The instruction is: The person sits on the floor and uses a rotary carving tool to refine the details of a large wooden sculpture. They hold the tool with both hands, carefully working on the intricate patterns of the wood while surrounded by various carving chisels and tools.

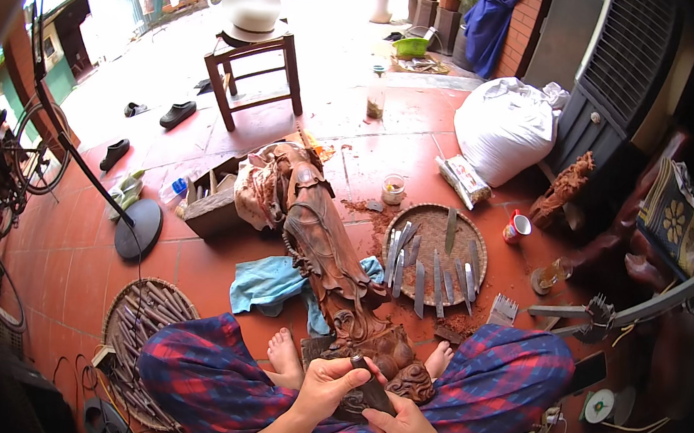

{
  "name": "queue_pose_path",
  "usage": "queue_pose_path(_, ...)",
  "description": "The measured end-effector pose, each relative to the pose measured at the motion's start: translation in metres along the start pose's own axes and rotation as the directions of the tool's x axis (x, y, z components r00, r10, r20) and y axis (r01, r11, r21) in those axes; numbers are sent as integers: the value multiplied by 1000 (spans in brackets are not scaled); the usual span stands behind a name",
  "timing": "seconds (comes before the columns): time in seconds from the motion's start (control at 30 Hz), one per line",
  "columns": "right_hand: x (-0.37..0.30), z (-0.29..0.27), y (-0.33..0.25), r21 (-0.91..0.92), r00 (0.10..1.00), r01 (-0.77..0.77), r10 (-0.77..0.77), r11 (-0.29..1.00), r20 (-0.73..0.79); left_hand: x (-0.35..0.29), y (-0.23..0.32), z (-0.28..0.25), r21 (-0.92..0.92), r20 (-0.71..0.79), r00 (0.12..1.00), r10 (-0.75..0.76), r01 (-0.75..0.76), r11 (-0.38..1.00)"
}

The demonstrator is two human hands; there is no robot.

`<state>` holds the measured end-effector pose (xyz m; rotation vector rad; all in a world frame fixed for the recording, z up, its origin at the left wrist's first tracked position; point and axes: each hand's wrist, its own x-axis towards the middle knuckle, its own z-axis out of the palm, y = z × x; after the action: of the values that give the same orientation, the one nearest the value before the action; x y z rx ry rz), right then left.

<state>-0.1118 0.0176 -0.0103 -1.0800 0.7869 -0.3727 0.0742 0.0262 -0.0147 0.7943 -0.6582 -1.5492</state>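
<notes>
Low in front of me, my left hand (pixel 324 388) is closed round a dark, handle-like piece (pixel 375 396) with a rounded end. My right hand (pixel 405 426) grips the same piece lower down, thumb along its side. Its exact kind cannot be made out. A carved brown wooden statue (pixel 321 222) of a robed figure leans away from me, its near carved base (pixel 388 350) between my bare feet and just beyond my hands. Cloth with reddish stains (pixel 258 187) lies by its far end, and a light blue cloth (pixel 269 282) lies beside it.
Right of the statue, a round woven tray (pixel 439 217) holds several flat blades. Another basket (pixel 123 299) at left is full of chisel-like tools. A lamp stand base (pixel 139 228), wooden box (pixel 218 211), white sack (pixel 505 132), cup (pixel 517 228) and stool (pixel 255 82) stand around.
</notes>
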Motion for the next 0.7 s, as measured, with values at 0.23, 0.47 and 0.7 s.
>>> queue_pose_path(0.23, -81, -31, -49, -439, 951, 260, -307, 860, -36, -2, -9, 7, -66, 78, 990, -115, 121, 990)
queue_pose_path(0.47, -299, -185, 42, -340, 54, -3, -340, 940, -939, 7, -21, 1, -217, 22, 999, -32, 36, 975)
queue_pose_path(0.7, -398, -194, 265, 99, -78, -612, 64, 784, -995, 4, -18, 4, -62, 65, 990, -123, 127, 990)
